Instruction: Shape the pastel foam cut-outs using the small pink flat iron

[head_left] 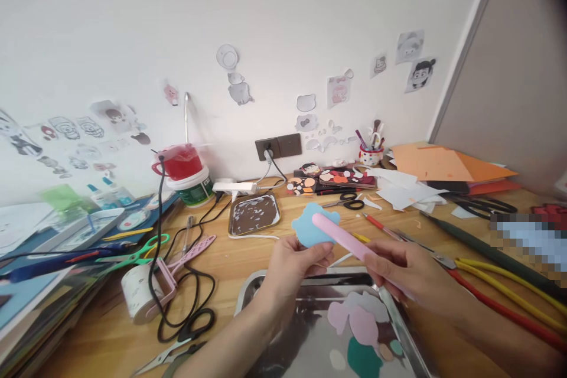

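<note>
My left hand (pixel 297 266) pinches the lower edge of a light blue flat cutout (pixel 305 225) with a wavy outline, held up above the near desk. In my right hand (pixel 398 269) is a long pink flat stick (pixel 339 235) with a rounded end, shaped like a nail file. Its tip lies across the front of the blue cutout, apparently touching it. Beneath both hands sits a shiny metal tray (pixel 283 331). Inside it lie pink cutouts (pixel 363 325), a grey cutout (pixel 370 305), a dark green cutout (pixel 363 359) and a few smaller pieces.
Left of the tray are a pink-handled lint roller (pixel 142 292), black cables and black-handled scissors (pixel 183 339). Yellow-and-red-handled pliers (pixel 465 266) lie on the right. Farther back are a small brown tray (pixel 254 215), scissors (pixel 349 202), a pen cup (pixel 371 155) and orange paper (pixel 429 162).
</note>
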Demonstrator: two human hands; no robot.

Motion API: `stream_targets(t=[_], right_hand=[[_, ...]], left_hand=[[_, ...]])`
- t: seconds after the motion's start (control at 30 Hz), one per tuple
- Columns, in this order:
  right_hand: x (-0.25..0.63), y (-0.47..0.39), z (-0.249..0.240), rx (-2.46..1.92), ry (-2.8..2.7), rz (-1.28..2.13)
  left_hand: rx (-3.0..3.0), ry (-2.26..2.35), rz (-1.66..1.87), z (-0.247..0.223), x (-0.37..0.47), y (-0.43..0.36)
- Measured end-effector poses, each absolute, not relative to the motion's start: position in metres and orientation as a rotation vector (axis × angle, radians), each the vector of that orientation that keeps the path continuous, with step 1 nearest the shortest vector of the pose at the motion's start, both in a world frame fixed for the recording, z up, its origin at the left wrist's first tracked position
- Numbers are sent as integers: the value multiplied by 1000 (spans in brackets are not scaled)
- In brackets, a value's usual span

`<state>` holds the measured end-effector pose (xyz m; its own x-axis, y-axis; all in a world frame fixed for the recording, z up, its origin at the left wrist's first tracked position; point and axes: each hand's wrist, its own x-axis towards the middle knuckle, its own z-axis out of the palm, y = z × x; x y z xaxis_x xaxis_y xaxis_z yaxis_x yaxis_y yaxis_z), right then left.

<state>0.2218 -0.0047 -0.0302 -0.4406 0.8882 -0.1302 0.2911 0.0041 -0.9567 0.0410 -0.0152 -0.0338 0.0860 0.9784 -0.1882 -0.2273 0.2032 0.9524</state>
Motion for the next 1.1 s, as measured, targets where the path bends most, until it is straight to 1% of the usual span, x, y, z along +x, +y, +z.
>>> stream_targets(t=[0.17, 0.33, 0.6, 0.83, 1.1], right_hand=[[224, -3, -30, -1209, -1782, 1467], [230, 1, -32, -1193, -1834, 1385], [232, 4, -30, -1193, -1806, 1352], [230, 0, -30, -1159, -1868, 1479], [229, 0, -26, -1198, -1892, 1420]], left_hand=[[1026, 1070, 1077, -36, 42, -19], [1025, 1091, 985, -37, 44, -20], [941, 1157, 1050, -33, 44, -16], [1004, 1148, 1027, -33, 44, -17], [1043, 1134, 1021, -33, 41, -17]])
